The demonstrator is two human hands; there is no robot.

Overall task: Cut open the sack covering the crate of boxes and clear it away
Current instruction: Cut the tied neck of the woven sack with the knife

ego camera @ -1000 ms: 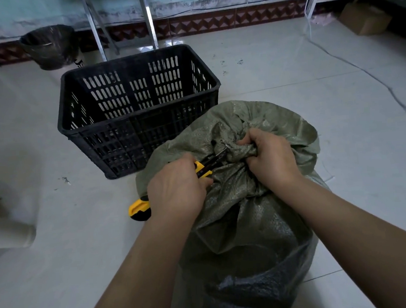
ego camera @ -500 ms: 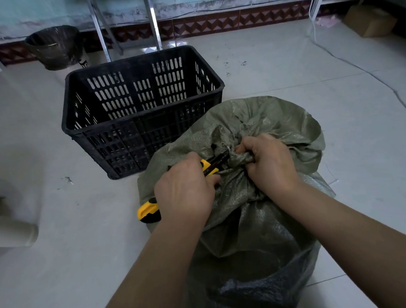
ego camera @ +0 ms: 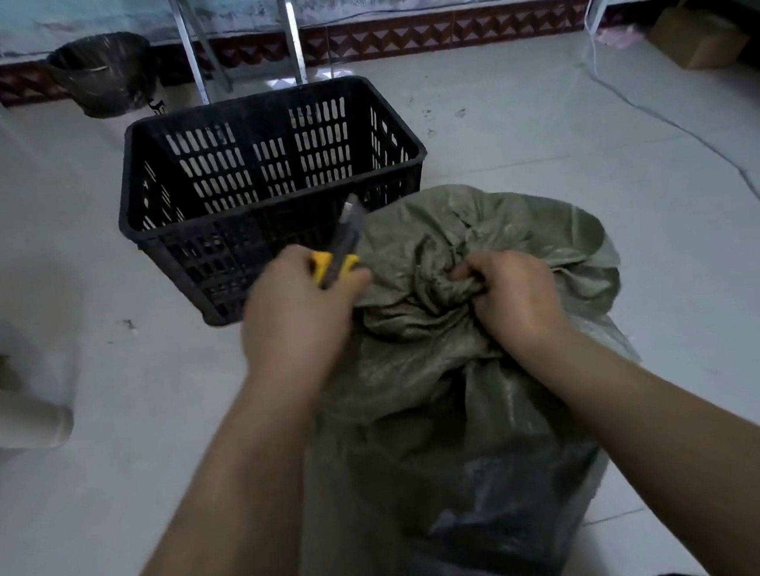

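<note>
A grey-green woven sack stands on the floor in front of me, wrapped over something bulky that I cannot see. Its top is bunched into a twisted neck. My right hand grips that bunched neck. My left hand holds a yellow and black utility knife just left of the sack, with its blade end pointing up and away, clear of the fabric.
An empty black slatted plastic crate sits on the tiled floor just behind the sack. A dark bin and metal frame legs stand by the far wall. A cardboard box lies far right, and a cable crosses the floor.
My left hand has pulled the knife out of the sack's neck and swung it left, so the blade now points up. My right hand keeps its hold on the neck.
</note>
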